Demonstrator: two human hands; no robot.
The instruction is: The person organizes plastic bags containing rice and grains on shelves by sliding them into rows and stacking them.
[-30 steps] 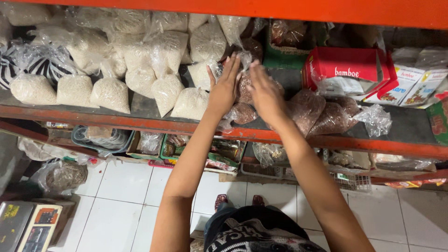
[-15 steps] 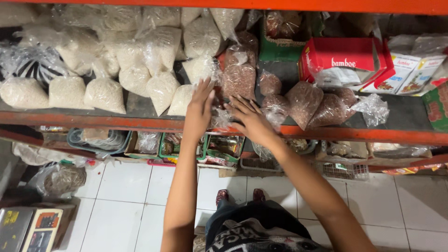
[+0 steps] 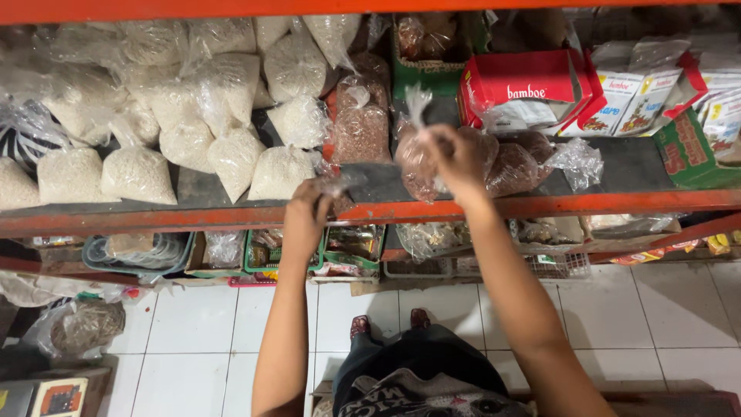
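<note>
The two hands, pressed side by side on the brown packets half a second ago, are now split apart. One small bag of brown grain [image 3: 417,158] is lifted clear of the pile and is held by the right hand [image 3: 457,158]; the rest of the brown bags [image 3: 513,166] are left lying just beyond the fingertips, on the dark shelf board [image 3: 641,166]. So a single packet is judged to be singled out from the stock, and sorting or rearranging of that row looks to be under way.

Right arm is stretched forward and up over the orange shelf rail [image 3: 540,205], wrist bent slightly inward. Fingers are curled narrowly around the bag's neck and upper body; the knotted plastic top pokes up above the knuckles.

Left hand [image 3: 307,216] is drawn back to the rail edge, lower than the right. Its fingers are bent over a crumpled bit of clear plastic [image 3: 333,185] at the fingertips; whether this is truly pinched or only touched cannot be told, motion blur is heavy there. A tall reddish-brown packet [image 3: 360,127] stands just past those fingertips, and white rice bags [image 3: 282,171] lie to their left. A red carton [image 3: 525,81] sits beyond the right fingers, well apart.
</note>
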